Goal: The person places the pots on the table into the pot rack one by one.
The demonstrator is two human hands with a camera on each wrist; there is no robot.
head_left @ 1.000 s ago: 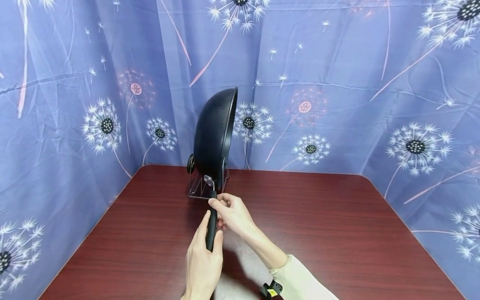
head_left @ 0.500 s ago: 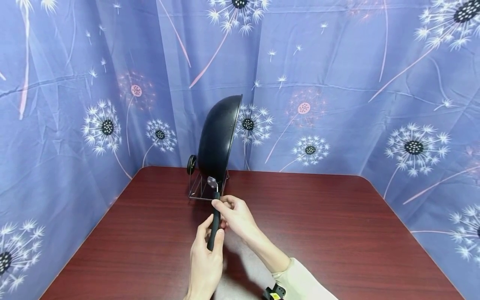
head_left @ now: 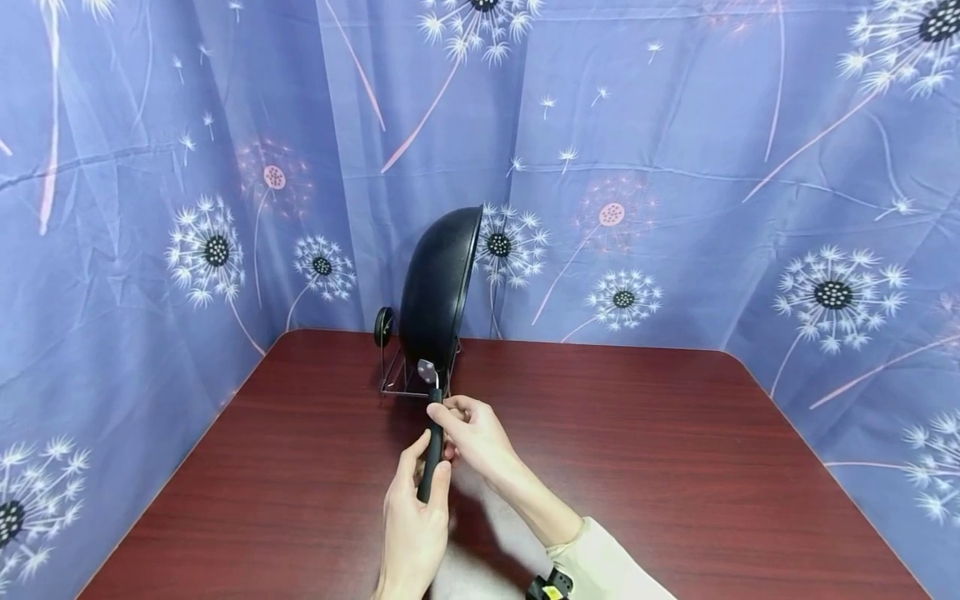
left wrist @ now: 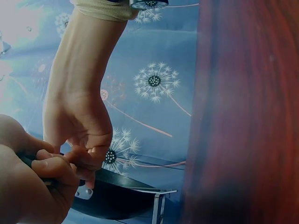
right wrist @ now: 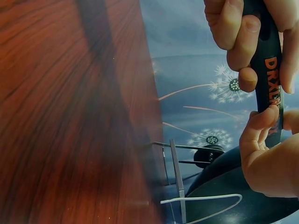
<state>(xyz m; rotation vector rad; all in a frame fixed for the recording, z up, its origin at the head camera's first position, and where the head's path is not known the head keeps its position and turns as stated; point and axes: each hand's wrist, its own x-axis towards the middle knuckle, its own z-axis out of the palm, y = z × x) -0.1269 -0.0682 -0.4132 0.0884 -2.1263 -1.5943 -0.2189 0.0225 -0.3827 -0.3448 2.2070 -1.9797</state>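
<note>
A black wok (head_left: 438, 287) stands on its edge in a wire rack (head_left: 397, 392), leaning right, its rounded underside facing left and its handle toward me. My left hand (head_left: 412, 525) holds the lower end of the black handle (head_left: 432, 458), fingers and thumb on either side of it. Higher up, close to the metal bracket (head_left: 428, 372), my right hand (head_left: 476, 433) pinches the handle between thumb and fingers. Orange lettering shows on the handle in the right wrist view, where the wok (right wrist: 243, 196) sits behind the rack's wires (right wrist: 177, 172).
A round black knob-like piece (head_left: 383, 327) sits at the rack's left side. The dark red wooden table (head_left: 637, 450) extends on both sides, with blue dandelion-print curtains (head_left: 675, 208) behind and beside it.
The wok has moved down and a little to the right, lower into the rack. Both hands have shifted slightly right with the handle, keeping their hold.
</note>
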